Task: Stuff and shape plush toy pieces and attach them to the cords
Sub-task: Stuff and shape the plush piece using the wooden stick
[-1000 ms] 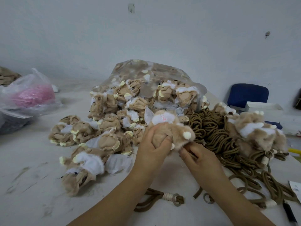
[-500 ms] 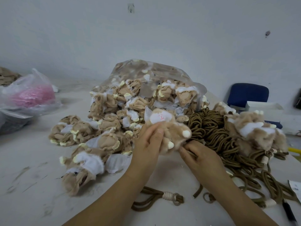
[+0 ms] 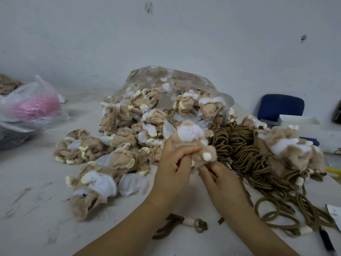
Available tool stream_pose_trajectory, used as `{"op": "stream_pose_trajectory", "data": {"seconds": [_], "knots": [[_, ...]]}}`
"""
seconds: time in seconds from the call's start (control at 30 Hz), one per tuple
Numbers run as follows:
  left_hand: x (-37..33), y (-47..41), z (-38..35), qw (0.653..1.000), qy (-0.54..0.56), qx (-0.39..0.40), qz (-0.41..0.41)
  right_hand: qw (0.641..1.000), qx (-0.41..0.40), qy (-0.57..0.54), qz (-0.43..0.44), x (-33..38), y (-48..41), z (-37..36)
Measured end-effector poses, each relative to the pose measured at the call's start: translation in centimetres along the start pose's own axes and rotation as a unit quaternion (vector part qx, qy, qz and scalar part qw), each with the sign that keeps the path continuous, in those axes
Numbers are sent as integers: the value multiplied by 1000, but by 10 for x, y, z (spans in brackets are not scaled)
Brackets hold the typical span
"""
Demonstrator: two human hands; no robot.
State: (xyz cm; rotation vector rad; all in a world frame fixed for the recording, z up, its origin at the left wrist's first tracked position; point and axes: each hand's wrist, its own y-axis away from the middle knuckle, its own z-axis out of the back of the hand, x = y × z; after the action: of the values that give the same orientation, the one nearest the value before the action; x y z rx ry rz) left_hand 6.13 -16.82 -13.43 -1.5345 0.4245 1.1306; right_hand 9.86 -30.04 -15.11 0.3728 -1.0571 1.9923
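Pale, scuffed table (image 3: 36, 209) fills the lower view, with a bare wall behind.

Clear plastic bag (image 3: 171, 78) lies at centre back with its mouth toward the viewer. A heap of unstuffed plush pieces (image 3: 125, 137) spills from it across the table: tan fabric turned inside out, with white and pale yellow patches.

Just right of the heap is a thick tangle of brown cords (image 3: 238, 145). Its loops trail toward the near right edge, and some carry white bindings.

On the far side of the cords sits a pile of fluffy tan-and-white plush toys (image 3: 287, 146), resting on the cord ends.

Far left: a thin plastic bag with pink contents (image 3: 31, 106). Far right, off the table: a blue chair (image 3: 280, 106) and a white box (image 3: 299, 122) in front of it.

Left hand (image 3: 173, 167) is raised over the table in front of the heap, fingers curled round the body of a plush toy (image 3: 191, 141). Right hand (image 3: 223, 183) is just beside it, its fingertips pinching the toy's lower end.

The toy is held between heap and cords, clear of the table. It has a white muzzle with pink stitching facing the camera and a small white paw tip below.

Near edge, between the forearms: a short looped cord with white wrapping (image 3: 191, 222), flat on the table and touching neither hand.
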Motion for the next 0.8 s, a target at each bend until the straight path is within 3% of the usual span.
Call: {"op": "stream_pose_trajectory", "data": {"seconds": [0.23, 0.37, 0.53, 0.8], "knots": [[-7, 7, -1, 997, 68, 19, -19, 996, -30, -85, -20, 2, -3, 5], [-6, 3, 2, 981, 177, -24, 75, 994, -42, -104, -9, 2, -2, 8], [-1, -1, 3, 995, 66, -4, 78, 993, -31, -113, -24, 3, -3, 11], [5, -8, 13, 996, 32, -61, 50, 1000, -2, -25, 0, -15, -6, 17]]}}
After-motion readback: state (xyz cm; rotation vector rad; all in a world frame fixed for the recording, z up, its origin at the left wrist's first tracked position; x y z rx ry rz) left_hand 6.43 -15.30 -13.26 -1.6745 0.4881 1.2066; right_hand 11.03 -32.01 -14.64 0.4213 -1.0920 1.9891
